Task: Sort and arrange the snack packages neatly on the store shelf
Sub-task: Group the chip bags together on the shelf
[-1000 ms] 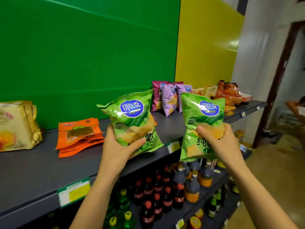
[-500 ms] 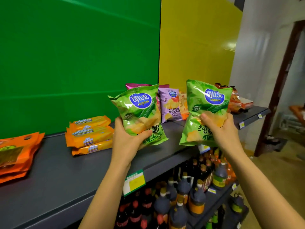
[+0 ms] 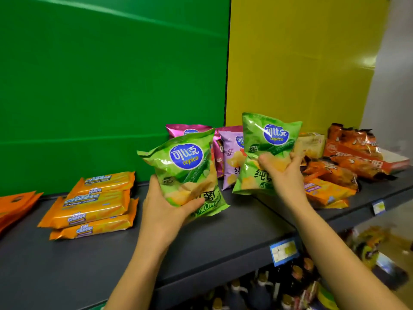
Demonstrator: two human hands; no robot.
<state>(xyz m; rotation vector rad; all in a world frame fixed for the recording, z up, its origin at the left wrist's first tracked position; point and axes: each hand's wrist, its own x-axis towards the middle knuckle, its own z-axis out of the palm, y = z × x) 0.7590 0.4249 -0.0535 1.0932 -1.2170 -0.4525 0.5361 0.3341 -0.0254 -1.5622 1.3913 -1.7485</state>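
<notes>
The long dark grey metal store shelf (image 3: 67, 276) is being backed by a flat green panel (image 3: 111, 86) on the left and a flat yellow panel (image 3: 301, 63) on the right. A stack of orange foil cheese cracker packs (image 3: 93, 204) is being carried near the shelf's back edge, left of the middle. A loose heap of orange-red foil snack bags (image 3: 353, 157) is being carried towards its right end.

Two green foil crisp bags with blue oval logos are being held upright over the middle of the shelf. The left green bag (image 3: 187, 168) is being gripped from below by the left hand (image 3: 161, 211), with the thumb curled across its front. The right green bag (image 3: 268, 148) is being pinched at its middle by the right hand (image 3: 283, 173); whether its lower edge is touching the shelf cannot be told. Pink and purple foil crisp bags (image 3: 232, 157), standing at the back edge, are being partly hidden behind both. A small blue-and-yellow price label (image 3: 283, 251) is being displayed on the front edge.
</notes>
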